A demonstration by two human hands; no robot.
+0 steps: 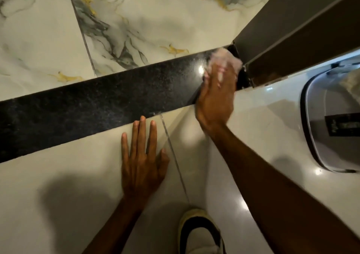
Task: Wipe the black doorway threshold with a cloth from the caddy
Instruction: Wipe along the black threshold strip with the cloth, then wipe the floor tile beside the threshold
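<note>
— Two bare hands over a doorway floor, seen from above. What is each one doing?

— Right hand (216, 95) lies palm-down on a pale pinkish cloth (224, 58), fingers together and nearly straight, pressing it flat onto the far right end of the black threshold (87, 101). It is blurred, so how the thumb sits cannot be told. The cloth bunches out beyond the fingertips and reaches the foot of the dark door frame (292, 29).

— And the left hand (142, 156)?

— Wide open, holding nothing. It is spread flat on the plain white floor tile (58, 185) on the near side of the strip, with the longest fingertips just touching the black edge.

— Where does the threshold run?

— Slanting across the whole view, from the low left up to the right, a speckled black band with a bright glint of light beside the cloth. Marbled tile (136, 19) with grey and gold veins lies on its far side, plain white tile on the near side.

— Anything else close by?

— One grey, dark-rimmed plastic caddy (319, 117) stands on the white tile at the right edge, near the right forearm and only partly in view. A pale shoe (200, 232) with a dark band shows at the bottom, between the two forearms.
</note>
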